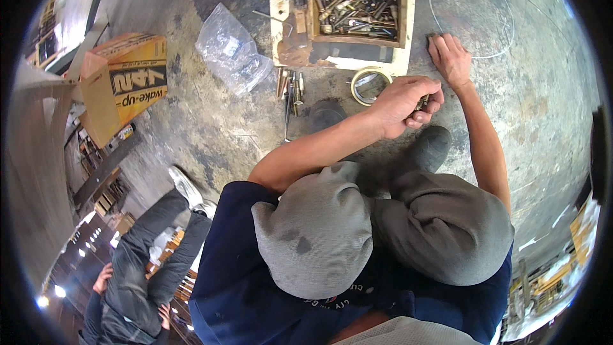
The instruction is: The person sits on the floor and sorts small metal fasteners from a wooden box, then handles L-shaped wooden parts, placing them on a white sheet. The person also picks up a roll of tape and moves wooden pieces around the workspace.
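My left hand point(414, 107) is curled around small dark brass-coloured metal pieces point(422, 102); their exact kind is hidden by the fingers. Farther out, my right hand point(451, 62) rests low at the floor with its fingers bent and drawn together. What its fingertips pinch, if anything, cannot be made out. A thin pale wire loop point(513, 22) lies on the floor and runs up to that hand on both sides. Just left of my left hand, a roll of tape point(353, 88) lies on the floor, partly covered by the wrist.
A wooden compartment box point(403, 16) full of metal bits and tools sits on a worn board point(279, 45). Left of it lie a clear plastic bag point(233, 51), several metal tools point(297, 89) and a hex key point(287, 129). A yellow carton point(124, 86) and another person point(137, 268) are at left.
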Motion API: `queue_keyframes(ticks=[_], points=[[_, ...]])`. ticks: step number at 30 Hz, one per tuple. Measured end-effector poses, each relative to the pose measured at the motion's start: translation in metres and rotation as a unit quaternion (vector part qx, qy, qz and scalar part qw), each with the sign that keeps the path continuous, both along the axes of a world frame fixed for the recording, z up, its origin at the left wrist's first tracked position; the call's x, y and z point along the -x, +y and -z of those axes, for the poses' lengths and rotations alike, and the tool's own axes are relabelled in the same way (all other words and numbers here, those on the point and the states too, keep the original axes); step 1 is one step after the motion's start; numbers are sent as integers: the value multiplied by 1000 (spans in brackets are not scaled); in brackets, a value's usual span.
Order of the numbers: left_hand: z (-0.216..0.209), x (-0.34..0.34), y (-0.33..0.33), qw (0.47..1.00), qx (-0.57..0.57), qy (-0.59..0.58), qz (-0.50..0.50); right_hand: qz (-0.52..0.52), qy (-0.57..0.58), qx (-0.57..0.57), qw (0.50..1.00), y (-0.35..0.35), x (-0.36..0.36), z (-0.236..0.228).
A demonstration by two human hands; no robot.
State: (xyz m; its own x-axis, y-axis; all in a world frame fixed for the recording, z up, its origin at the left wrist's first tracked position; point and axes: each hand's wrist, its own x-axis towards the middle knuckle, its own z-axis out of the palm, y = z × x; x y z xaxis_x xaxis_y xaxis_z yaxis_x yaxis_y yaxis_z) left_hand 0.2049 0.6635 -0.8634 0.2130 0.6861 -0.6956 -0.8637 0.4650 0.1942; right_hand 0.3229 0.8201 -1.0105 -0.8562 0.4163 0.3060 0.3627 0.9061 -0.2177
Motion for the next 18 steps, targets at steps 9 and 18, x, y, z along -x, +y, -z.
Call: queue_keyframes(ticks=[9, 18], points=[[1, -3, -3, 1000, -1, -12, 14, 13, 34, 40, 999, 9, 6, 1], [3, 0, -8, 1000, -29, 3, 0, 213, 235, 805, 502, 60, -19, -16]])
